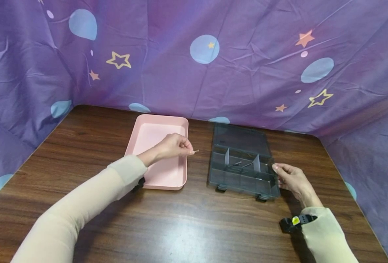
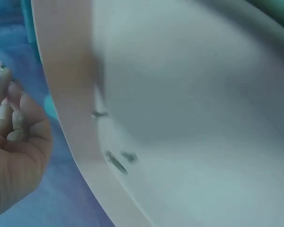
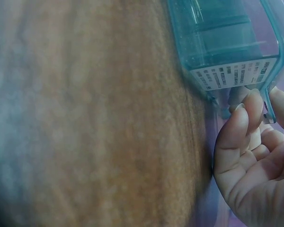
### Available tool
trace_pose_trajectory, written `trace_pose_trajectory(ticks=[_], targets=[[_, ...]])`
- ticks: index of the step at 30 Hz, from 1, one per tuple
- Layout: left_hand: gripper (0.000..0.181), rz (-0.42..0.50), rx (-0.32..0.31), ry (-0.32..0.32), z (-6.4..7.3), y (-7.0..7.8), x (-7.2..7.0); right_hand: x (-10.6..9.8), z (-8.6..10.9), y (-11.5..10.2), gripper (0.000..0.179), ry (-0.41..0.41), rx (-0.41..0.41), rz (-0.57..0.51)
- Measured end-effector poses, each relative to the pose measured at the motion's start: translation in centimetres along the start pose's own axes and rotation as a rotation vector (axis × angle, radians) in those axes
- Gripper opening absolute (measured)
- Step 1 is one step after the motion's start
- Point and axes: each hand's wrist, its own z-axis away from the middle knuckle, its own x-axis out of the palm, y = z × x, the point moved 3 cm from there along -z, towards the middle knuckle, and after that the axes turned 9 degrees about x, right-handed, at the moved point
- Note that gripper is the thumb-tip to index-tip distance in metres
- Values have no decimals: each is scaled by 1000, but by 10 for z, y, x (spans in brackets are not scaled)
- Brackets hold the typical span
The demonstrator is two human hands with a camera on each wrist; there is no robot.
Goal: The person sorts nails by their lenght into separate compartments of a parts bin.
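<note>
Over the right rim of the pink tray [image 1: 164, 179], my left hand [image 1: 175, 145] pinches a small screw [image 1: 196, 151] between thumb and fingertips. The screw's tip [image 2: 3, 68] pokes out past the fingers in the left wrist view. My right hand [image 1: 292, 179] grips the right edge of a dark see-through compartment box [image 1: 243, 184], with the thumb at its rim. Its lid [image 1: 241, 138] lies folded back toward the curtain. Inside, a few thin metal pieces [image 1: 237, 163] lie in the middle compartment, between two upright dividers [image 1: 226, 157].
Near the tray's wall lie several small metal pieces, among them a short screw [image 2: 99, 114] and a longer threaded one [image 2: 116, 163]. The box has two latches [image 1: 221, 189] along its front and a printed label [image 3: 234, 74]. A purple curtain [image 1: 167, 73] borders the wooden table [image 1: 147, 226].
</note>
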Motion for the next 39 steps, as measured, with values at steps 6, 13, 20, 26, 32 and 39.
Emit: trace_pose_trajectory(ticks=[6,13,20,26,32,39], targets=[[12,-54,17,16,-18,13,11,0,0,0,7,11,7,16],[12,-73,38,10,-35,24,22,1,-1,-2,50,28,27,65],[11,-107,5,10,-45,29,35,0,-1,0,22,16,23,26],[11,-129,9,10,-50,33,43,0,0,0,7,10,22,0],[10,-142,4,-13,-55,36,48,-1,0,0,4,11,20,-8],[11,-152,22,-30,-60,39,52,0,1,0,13,8,21,0]])
